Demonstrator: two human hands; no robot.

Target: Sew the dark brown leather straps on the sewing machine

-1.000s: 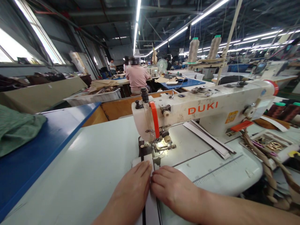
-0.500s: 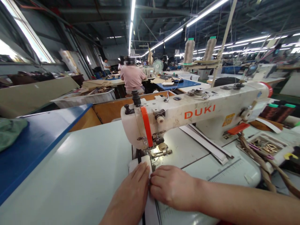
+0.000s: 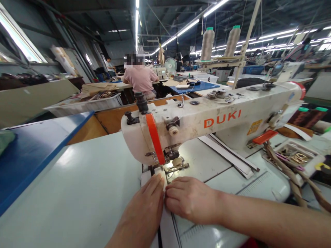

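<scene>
A long white strip (image 3: 168,229) with a dark edge runs under the head of the sewing machine (image 3: 188,124), below its needle area. My left hand (image 3: 144,203) lies flat over the strip, fingers stretched towards the presser foot. Close against it, my right hand (image 3: 190,198) has its fingers curled together at the strip's right edge, the thumb hidden. A small metal guide (image 3: 177,166) sits on the lit machine bed just beyond my fingertips. The strip is partly covered by both hands.
More white strips (image 3: 227,155) lie behind the needle on the machine bed. To the right are a tray (image 3: 301,155) with gold-handled scissors and twisted brown straps (image 3: 281,175). Thread cones (image 3: 207,44) stand above the machine. A person (image 3: 141,79) sits farther ahead.
The view has shifted slightly, so the machine head appears a little further left and larger. Both hands keep nearly the same place at the strip.
</scene>
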